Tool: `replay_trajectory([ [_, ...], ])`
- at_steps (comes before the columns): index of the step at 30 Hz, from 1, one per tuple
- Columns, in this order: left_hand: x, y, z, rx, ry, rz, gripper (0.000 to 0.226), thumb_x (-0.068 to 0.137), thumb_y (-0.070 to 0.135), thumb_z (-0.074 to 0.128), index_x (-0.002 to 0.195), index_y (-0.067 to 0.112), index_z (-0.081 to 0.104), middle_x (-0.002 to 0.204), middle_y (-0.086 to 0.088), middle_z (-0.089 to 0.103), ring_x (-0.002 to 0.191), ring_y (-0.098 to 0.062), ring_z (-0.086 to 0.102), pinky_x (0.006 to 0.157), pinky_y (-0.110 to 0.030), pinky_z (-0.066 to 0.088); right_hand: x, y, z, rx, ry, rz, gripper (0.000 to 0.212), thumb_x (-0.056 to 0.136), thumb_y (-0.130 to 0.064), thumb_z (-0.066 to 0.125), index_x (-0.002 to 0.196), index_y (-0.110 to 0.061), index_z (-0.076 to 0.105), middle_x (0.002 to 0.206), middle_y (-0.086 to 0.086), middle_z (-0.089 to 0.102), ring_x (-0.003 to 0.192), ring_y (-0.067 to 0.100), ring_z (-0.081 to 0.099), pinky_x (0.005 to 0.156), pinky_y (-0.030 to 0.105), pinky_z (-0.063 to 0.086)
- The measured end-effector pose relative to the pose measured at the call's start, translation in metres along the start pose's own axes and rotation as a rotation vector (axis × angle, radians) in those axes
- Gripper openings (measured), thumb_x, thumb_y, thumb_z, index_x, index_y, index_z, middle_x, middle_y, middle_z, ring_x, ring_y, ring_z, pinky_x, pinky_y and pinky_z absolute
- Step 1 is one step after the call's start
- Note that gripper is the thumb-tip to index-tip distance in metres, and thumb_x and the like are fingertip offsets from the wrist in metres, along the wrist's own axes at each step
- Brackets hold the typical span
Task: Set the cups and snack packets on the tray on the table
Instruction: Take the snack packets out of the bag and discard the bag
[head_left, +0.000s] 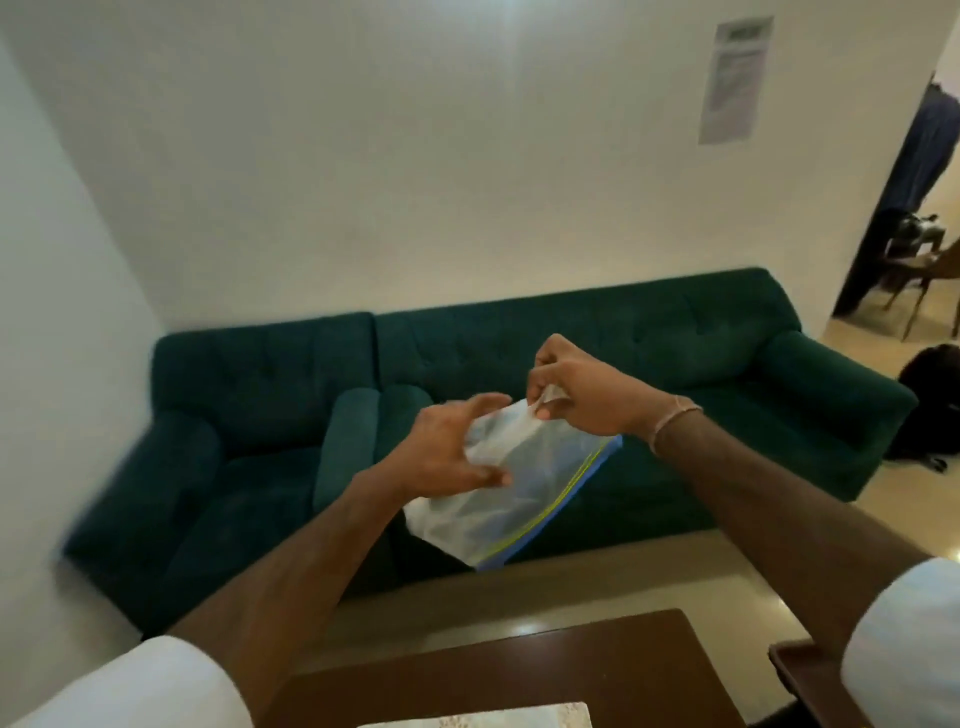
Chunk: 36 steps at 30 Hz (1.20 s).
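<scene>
I see the right hand pinching a see-through bag over the green sofa. The left hand is spread beside it. The table is cut off; I see no tray or cups.

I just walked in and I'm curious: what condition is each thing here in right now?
Zip bag: clear, held in the air over the sofa, zip edge tilted downward.
Right hand: fingers pinching the bag's upper corner.
Left hand: fingers spread, touching the bag's side.
Table: dark wood, below the hands.
Sofa: green, nobody sitting.
</scene>
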<state>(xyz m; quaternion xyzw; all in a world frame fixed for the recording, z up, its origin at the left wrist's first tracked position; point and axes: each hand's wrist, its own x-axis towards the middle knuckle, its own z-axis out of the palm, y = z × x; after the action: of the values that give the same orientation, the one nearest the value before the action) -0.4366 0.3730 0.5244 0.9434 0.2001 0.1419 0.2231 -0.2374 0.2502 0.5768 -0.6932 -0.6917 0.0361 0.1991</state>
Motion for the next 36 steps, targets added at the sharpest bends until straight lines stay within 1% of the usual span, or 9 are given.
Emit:
replay_trajectory([
  [3,-0.017,-0.001,-0.022,-0.140,0.039,-0.144,0.033,0.075,0.028,0.078,0.107,0.026,0.069,0.094,0.004,0.072,0.090,-0.013,0.068,0.073,-0.025,0.052,0.028,-0.042,0.005,0.103,0.121,-0.087,0.024,0.082,-0.015,0.075,0.104,-0.020,0.069,0.119,0.000,0.044,0.107,0.017,0.052,0.098,0.032,0.044],
  [6,-0.047,-0.014,-0.034,-0.577,0.225,-0.315,0.019,0.079,0.008,0.071,0.097,0.012,0.074,0.094,-0.009,0.076,0.089,-0.022,0.072,0.079,-0.040,0.057,0.039,-0.063,0.027,0.273,0.307,0.109,0.093,0.068,-0.038,0.087,0.146,-0.027,0.036,0.147,0.002,0.031,0.137,0.020,0.033,0.118,0.039,0.030],
  [10,-0.095,-0.039,-0.045,-0.979,0.379,-0.427,0.029,0.085,-0.001,0.070,0.115,0.001,0.069,0.114,-0.023,0.071,0.105,-0.038,0.068,0.093,-0.053,0.055,0.039,-0.079,0.082,1.187,0.043,0.421,0.151,0.038,-0.046,0.097,0.155,-0.034,0.003,0.163,0.004,0.020,0.147,0.025,0.027,0.120,0.049,0.023],
  [13,-0.128,-0.054,-0.049,-1.154,0.424,-0.472,0.040,0.085,0.005,0.072,0.124,0.001,0.064,0.124,-0.026,0.065,0.114,-0.044,0.063,0.097,-0.060,0.050,0.041,-0.095,0.128,1.555,-0.358,0.270,0.101,0.058,-0.027,0.095,0.146,-0.014,0.045,0.142,0.015,0.057,0.126,0.032,0.058,0.106,0.047,0.047],
  [16,-0.159,-0.070,-0.051,-1.228,0.425,-0.474,0.044,0.085,0.004,0.072,0.127,-0.002,0.061,0.126,-0.028,0.062,0.114,-0.047,0.061,0.096,-0.062,0.050,0.051,-0.122,0.157,1.474,-0.429,0.176,0.043,0.066,-0.005,0.087,0.106,-0.005,0.075,0.110,0.022,0.073,0.098,0.034,0.073,0.077,0.037,0.060],
  [24,-0.260,-0.127,-0.084,-1.123,0.536,-0.650,0.036,0.090,-0.012,0.056,0.119,0.005,0.068,0.119,-0.017,0.069,0.105,-0.028,0.068,0.083,-0.040,0.061,0.106,-0.191,0.209,1.396,-0.456,0.037,0.040,0.077,0.024,0.054,0.089,-0.004,0.079,0.092,0.019,0.077,0.082,0.030,0.074,0.073,0.041,0.062],
  [29,-0.327,-0.164,-0.114,-1.025,0.390,-0.776,0.050,0.082,-0.019,0.036,0.088,0.005,0.080,0.097,-0.012,0.076,0.088,-0.023,0.071,0.072,-0.026,0.058,0.145,-0.247,0.257,1.210,-0.539,0.016,0.022,0.091,0.014,0.045,0.101,0.020,0.064,0.116,0.033,0.065,0.103,0.047,0.064,0.093,0.048,0.056],
  [33,-0.381,-0.214,-0.139,-0.814,0.218,-0.864,0.040,0.076,0.000,0.049,0.102,0.005,0.078,0.114,-0.014,0.073,0.101,-0.026,0.068,0.085,-0.030,0.055,0.177,-0.318,0.289,0.802,-0.653,-0.222,0.051,0.074,0.028,0.039,0.089,-0.003,0.077,0.108,0.015,0.075,0.093,0.016,0.071,0.088,0.032,0.058],
  [36,-0.419,-0.264,-0.144,-0.411,0.146,-0.918,0.022,0.080,0.021,0.074,0.101,0.019,0.080,0.105,0.001,0.072,0.098,-0.017,0.065,0.085,-0.027,0.053,0.202,-0.369,0.326,0.481,-0.842,-0.369,0.055,0.074,0.016,0.052,0.112,-0.016,0.076,0.123,-0.004,0.066,0.105,0.012,0.064,0.094,0.022,0.053],
])
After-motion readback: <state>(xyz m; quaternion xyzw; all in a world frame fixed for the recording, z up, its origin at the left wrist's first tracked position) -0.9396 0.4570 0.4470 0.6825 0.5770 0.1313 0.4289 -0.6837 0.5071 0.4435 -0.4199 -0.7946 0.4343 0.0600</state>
